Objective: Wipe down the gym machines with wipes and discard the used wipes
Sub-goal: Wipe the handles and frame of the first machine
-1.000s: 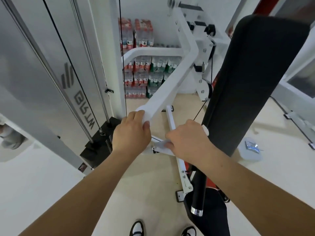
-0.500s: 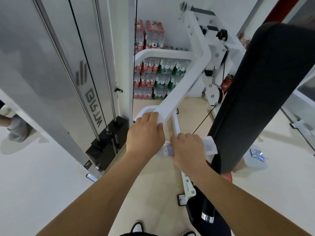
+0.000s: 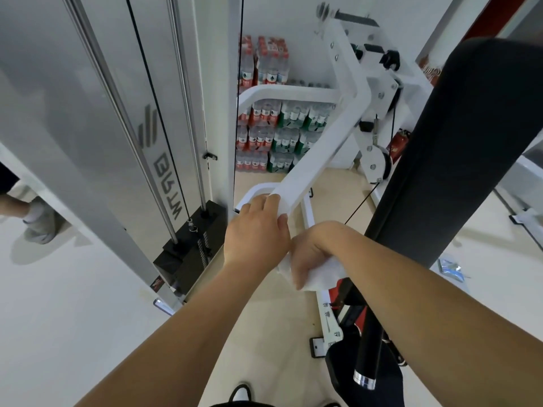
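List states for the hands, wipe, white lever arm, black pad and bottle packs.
left hand, grips the lower end of the white lever arm
right hand, fingers curled round the wipe
wipe, bunched in the right hand
white lever arm, slanted, held at its lower end
black pad, tilted
bottle packs, stacked by the far wall

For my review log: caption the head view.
Left hand grips white machine arm; right hand clutches a wipe just below.
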`<state>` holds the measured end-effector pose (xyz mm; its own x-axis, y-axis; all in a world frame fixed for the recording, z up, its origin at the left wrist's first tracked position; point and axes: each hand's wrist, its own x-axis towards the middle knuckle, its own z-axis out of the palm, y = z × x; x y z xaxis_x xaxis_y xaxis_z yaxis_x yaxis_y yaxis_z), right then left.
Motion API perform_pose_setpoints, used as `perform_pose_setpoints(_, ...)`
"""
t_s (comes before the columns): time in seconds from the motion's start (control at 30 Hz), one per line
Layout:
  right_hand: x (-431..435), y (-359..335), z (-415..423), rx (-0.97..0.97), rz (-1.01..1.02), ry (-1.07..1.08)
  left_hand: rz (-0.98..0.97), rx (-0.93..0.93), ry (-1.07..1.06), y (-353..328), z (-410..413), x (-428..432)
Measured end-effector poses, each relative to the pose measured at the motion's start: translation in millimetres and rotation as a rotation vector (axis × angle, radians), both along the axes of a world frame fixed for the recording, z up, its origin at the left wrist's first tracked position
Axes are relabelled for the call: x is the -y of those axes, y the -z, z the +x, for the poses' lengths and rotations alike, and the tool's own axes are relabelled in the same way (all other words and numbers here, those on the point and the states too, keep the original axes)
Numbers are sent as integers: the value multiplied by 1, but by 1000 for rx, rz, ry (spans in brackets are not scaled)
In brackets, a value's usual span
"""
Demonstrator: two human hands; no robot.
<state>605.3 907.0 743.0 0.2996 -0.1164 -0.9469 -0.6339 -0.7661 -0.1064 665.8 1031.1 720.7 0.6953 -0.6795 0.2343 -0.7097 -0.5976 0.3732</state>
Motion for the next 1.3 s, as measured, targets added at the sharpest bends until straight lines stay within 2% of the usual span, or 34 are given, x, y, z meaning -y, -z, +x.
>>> perform_pose_setpoints(0.07, 5, 6, 4, -123, 203, 123, -3, -9, 0, 0, 0, 0)
perform_pose_setpoints(0.13, 7, 10, 4, -65, 134, 75, 0, -17, -1, -1, 0, 0)
perform_pose_setpoints(0.27, -2, 0, -17, 471, -330, -264, 1, -31, 0, -2, 0, -1)
perform_pose_setpoints(0.33, -3, -5, -34, 758, -465, -414, -7, -32, 2, -3, -1, -1)
perform_pose_setpoints(0.5, 21, -2, -70, 1047, -625, -395, -13, -19, 3, -1, -1, -1)
perform_pose_setpoints(0.57, 20, 1, -79, 1220, -749, -497, -9, -17, -4, 0, -1, 0)
perform_pose_setpoints(0.67, 4, 21, -89, 1323, -856, -670, -5, -14, -6, 0, -1, 1)
perform_pose_setpoints(0.77, -6, 48, -87, 1248, -934, -600, -5, 16, 1, 2, -2, 0)
perform_pose_setpoints(0.87, -10, 47, -68, 1060, -936, -567, 3, 22, -3, 4, 0, 1)
perform_pose_setpoints(0.97, -15, 28, -49, 758, -784, -542, 12, 14, -13, 4, -1, 2)
perform_pose_setpoints(1.03, -15, 12, -37, 651, -631, -499, 14, 13, -19, 3, -1, 3)
perform_pose_setpoints(1.17, 0, 0, -2, 198, -211, -263, 13, -7, -19, 0, -2, 3)
perform_pose_setpoints(1.23, 0, -6, 5, 140, -149, -258, 17, -9, -17, -1, -2, 2)
perform_pose_setpoints(1.3, -4, -4, -3, 245, -206, -272, 25, -7, -14, -1, -2, 2)
